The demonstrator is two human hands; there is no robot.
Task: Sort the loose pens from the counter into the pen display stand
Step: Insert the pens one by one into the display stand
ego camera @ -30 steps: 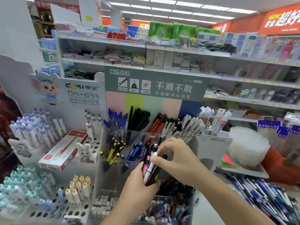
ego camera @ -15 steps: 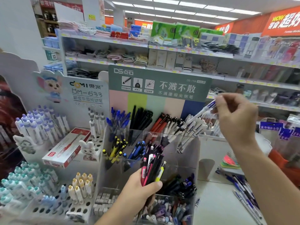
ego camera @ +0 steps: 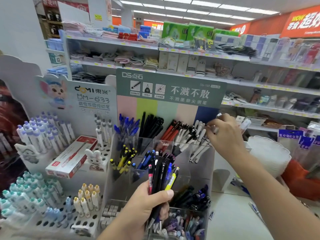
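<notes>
My left hand grips a bundle of pens upright in front of the clear pen display stand; the bundle has black, pink, blue and yellow pens. My right hand reaches over the stand's back right compartment and pinches a white pen among the white pens standing there. Other compartments hold blue pens, black pens and red pens. A loose pen lies on the white counter at the right.
A white stand of capped pens and a red and white box fill the left. A stack of white trays stands right of the display. Store shelves run behind.
My right hand took a white pen from the bundle, lifted it to the right, and has now lowered it into the white pens at the back right. My left hand stays put.
</notes>
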